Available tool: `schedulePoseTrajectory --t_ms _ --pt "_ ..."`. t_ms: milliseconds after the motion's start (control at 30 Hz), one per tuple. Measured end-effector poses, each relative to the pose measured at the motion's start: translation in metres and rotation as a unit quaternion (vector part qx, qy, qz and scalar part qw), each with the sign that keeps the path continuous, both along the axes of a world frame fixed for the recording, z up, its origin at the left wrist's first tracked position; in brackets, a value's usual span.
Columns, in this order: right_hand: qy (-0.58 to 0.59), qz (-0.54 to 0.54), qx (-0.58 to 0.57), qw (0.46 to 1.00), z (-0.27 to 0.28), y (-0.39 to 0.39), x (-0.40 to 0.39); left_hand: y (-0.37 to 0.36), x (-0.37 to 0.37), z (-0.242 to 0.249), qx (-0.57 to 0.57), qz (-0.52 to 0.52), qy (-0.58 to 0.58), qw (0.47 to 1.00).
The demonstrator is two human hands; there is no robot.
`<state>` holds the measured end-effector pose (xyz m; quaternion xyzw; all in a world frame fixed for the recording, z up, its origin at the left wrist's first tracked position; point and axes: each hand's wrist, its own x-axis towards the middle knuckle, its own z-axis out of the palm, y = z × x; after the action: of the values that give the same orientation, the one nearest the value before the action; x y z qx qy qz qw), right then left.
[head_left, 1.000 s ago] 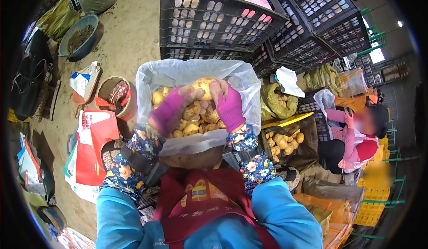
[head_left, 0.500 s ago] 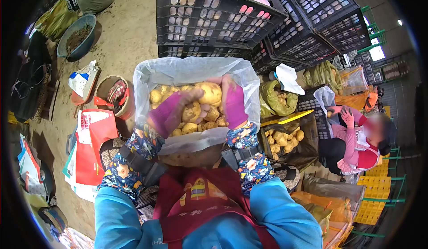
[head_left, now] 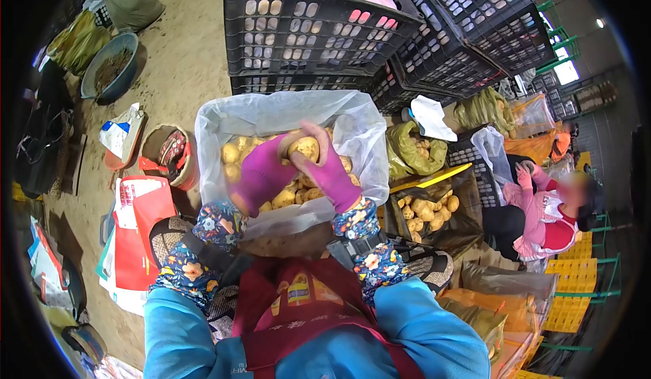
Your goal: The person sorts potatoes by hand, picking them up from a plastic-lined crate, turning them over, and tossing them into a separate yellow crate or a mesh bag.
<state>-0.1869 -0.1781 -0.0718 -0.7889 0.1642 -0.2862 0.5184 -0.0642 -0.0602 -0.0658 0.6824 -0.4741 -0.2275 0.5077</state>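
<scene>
My left hand (head_left: 267, 167) and my right hand (head_left: 330, 167), both in purple gloves, meet over the middle of a plastic-lined crate (head_left: 369, 135). Between them they hold one yellow potato (head_left: 304, 149), with the fingers curved round its sides. Beneath my hands lie more potatoes (head_left: 231, 154), partly hidden by the gloves. The clear liner stands up loosely along the crate's walls.
Black crates (head_left: 319, 33) are stacked beyond. To the right are a green bag (head_left: 412, 152), a black-lined container of potatoes (head_left: 430, 213) and a person in pink sleeves (head_left: 539, 206). A bucket (head_left: 168, 154) and a blue basin (head_left: 112, 67) stand left.
My right hand has moved left and turned inward, joining my left hand round a potato. A larger potato that was by my hands no longer shows there. The whole view has shifted slightly.
</scene>
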Motion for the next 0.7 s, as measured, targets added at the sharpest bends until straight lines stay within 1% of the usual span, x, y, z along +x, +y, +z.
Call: schedulePoseTrajectory --t_ms 67,133,167,267,367,433,467,500,533,567,600,633,667,700 --pt "-0.017 0.032 0.126 0.991 -0.003 0.001 -0.002 0.003 -0.005 0.007 0.05 0.031 -0.042 0.997" --pt "-0.001 0.045 0.206 0.977 0.006 0.004 -0.004 0.005 -0.01 0.024 0.087 0.047 -0.079 0.992" --pt "0.008 0.05 0.245 0.968 0.009 0.004 -0.006 0.004 -0.011 0.022 0.084 0.05 -0.081 0.992" --pt "0.006 -0.004 0.068 0.998 -0.016 -0.004 -0.001 0.0 -0.014 0.017 0.074 0.056 -0.088 0.992" --pt "0.018 -0.01 0.1 0.995 -0.006 -0.005 -0.002 0.002 -0.017 0.018 0.06 0.057 -0.106 0.991" --pt "-0.035 -0.067 0.037 0.996 -0.016 0.006 0.009 0.004 -0.012 0.014 0.04 0.058 -0.116 0.991" --pt "-0.061 -0.095 0.004 0.994 -0.019 0.009 0.011 0.004 -0.012 0.016 0.027 0.033 -0.068 0.997" --pt "-0.076 -0.077 0.141 0.984 -0.014 0.009 0.005 0.005 -0.012 0.022 0.011 0.006 -0.021 1.0" --pt "-0.092 -0.058 0.272 0.956 -0.006 0.007 -0.004 0.003 -0.012 0.025 -0.007 -0.023 0.027 0.999" --pt "-0.108 -0.04 0.398 0.91 0.001 0.001 -0.016 0.003 -0.008 0.019 -0.02 -0.046 0.088 0.995" --pt "-0.176 0.008 0.527 0.832 -0.002 -0.013 -0.03 0.002 -0.004 0.013 -0.032 -0.066 0.15 0.986" --pt "-0.242 0.054 0.638 0.729 -0.015 -0.035 -0.049 0.005 -0.002 0.017 -0.022 -0.052 0.209 0.976" --pt "-0.303 0.099 0.729 0.606 -0.024 -0.054 -0.072 0.008 0.001 0.02 -0.009 -0.041 0.27 0.962" --pt "-0.319 0.044 0.721 0.614 -0.026 -0.069 -0.095 0.009 0.013 0.017 -0.1 -0.057 0.011 0.993"
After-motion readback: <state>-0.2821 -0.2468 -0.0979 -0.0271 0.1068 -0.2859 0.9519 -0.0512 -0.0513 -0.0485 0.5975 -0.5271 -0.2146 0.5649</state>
